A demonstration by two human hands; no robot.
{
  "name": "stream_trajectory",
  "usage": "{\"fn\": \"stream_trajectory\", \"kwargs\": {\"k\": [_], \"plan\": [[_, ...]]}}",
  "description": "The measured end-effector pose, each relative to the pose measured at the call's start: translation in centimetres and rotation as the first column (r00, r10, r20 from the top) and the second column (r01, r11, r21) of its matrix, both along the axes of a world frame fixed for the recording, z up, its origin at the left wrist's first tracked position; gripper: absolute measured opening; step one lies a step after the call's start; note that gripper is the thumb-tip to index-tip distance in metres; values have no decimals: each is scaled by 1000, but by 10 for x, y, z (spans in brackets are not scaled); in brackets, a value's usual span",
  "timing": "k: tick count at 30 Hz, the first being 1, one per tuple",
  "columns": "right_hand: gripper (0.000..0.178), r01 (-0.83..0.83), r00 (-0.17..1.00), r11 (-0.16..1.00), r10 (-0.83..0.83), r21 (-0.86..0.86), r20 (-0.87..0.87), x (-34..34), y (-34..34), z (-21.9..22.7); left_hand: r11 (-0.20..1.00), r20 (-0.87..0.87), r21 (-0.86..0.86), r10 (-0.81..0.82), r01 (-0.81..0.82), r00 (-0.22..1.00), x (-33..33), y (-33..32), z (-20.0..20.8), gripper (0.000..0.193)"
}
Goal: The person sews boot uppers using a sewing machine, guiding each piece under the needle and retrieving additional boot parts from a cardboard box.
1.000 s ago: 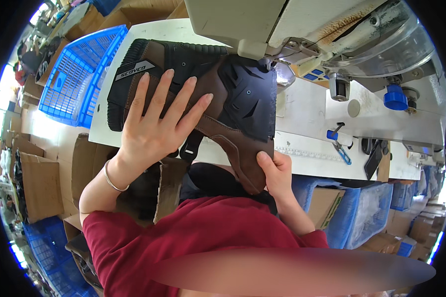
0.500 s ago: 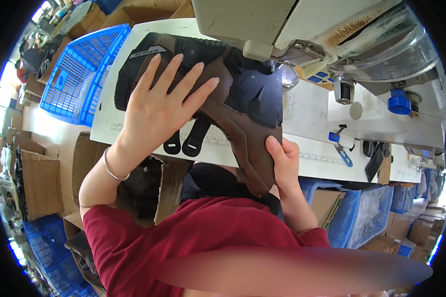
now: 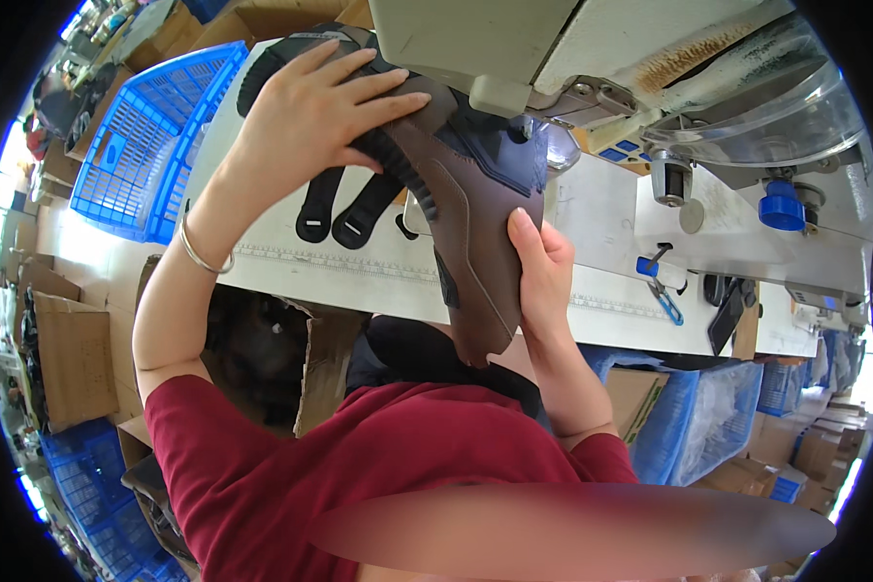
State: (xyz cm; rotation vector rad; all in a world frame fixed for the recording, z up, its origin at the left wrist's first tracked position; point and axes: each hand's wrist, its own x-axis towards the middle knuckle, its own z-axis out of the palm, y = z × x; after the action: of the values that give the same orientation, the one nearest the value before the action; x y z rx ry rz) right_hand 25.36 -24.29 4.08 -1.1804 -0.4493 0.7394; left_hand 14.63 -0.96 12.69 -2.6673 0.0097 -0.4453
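A brown and black stitched piece (image 3: 477, 238), which looks like a leather boot upper, lies at a slant across the white worktable (image 3: 339, 284) under the sewing machine head (image 3: 475, 53). Its narrow brown end hangs over the front edge. My left hand (image 3: 301, 126) rests on its far left part, fingers spread flat and pressing down. My right hand (image 3: 545, 276) grips its right edge, thumb on top and the other fingers partly hidden. Two black straps with slotted ends (image 3: 359, 218) stick out beneath my left hand. The machine head hides part of the upper's far side.
A blue plastic basket (image 3: 116, 150) stands left of the table. On the right lie blue-handled snips (image 3: 667, 301) and a dark phone-like object (image 3: 727, 325). An open carton (image 3: 325, 369) sits below the table's front edge, with a blue lined crate (image 3: 713, 417) at the lower right.
The upper has turned and shifted away from me, its far left part moving up toward the machine. Both hands have moved with it. More of the straps and brown end shows.
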Motion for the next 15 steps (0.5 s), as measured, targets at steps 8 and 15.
{"fn": "stream_trajectory", "kwargs": {"k": [8,15], "plan": [[24,29,995,996,-21,80,-96,14,23,6,992,-20,-123,-34,31,999,25,21,8,67],[24,-26,991,994,39,104,-128,33,30,15,938,-140,-342,13,-60,990,31,27,11,59]]}}
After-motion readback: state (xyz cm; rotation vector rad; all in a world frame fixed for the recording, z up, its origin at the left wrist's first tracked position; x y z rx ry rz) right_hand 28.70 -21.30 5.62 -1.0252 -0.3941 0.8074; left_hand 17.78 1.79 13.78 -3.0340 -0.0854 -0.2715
